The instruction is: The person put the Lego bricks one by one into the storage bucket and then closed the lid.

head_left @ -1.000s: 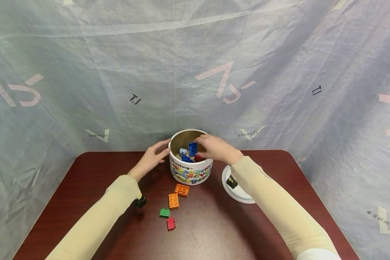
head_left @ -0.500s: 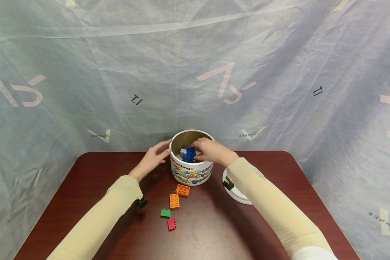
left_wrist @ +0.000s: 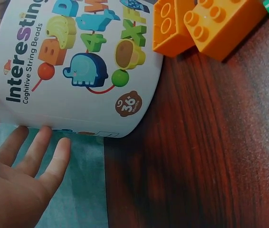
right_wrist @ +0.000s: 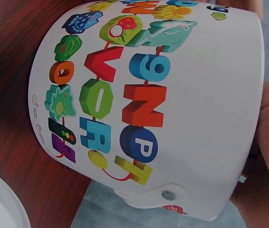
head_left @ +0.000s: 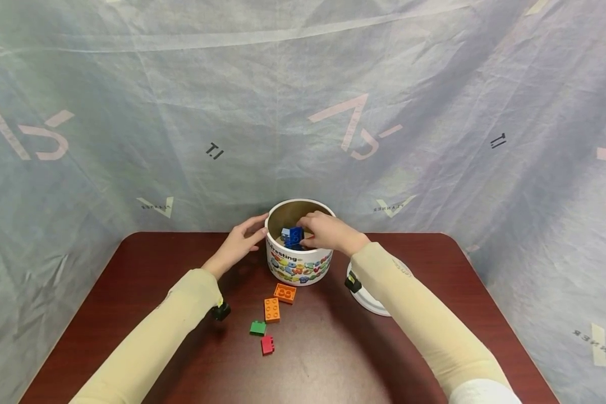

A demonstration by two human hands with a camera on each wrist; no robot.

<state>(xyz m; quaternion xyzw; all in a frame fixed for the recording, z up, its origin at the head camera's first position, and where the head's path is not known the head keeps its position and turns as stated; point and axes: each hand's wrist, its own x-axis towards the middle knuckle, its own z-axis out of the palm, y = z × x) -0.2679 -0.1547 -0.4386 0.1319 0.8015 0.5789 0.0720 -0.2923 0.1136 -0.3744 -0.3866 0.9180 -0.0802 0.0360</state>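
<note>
A round white tub [head_left: 303, 274] with colourful letters printed on its wall stands open at the back of the table. My left hand [head_left: 236, 246] rests against its left side; in the left wrist view the fingers [left_wrist: 55, 164] are spread and fairly straight along the wall. My right hand [head_left: 328, 232] reaches over the rim into the tub and pinches a dark blue toy brick [head_left: 296, 236]. Beside that lies a light blue brick [head_left: 285, 233]. The tub's wall hides most of the right fingers in the right wrist view.
In front of the tub lie two orange bricks [head_left: 271, 310], a green brick [head_left: 257, 328] and a red brick [head_left: 267, 345]. A white round lid [head_left: 373, 303] sits on the table [head_left: 333, 359] at the right, partly under the right forearm. A grey cloth [head_left: 262, 112] hangs behind.
My right hand has lowered the dark blue brick deeper into the tub and slightly left. A red piece seen earlier under the hand is now hidden. The left hand stays put.
</note>
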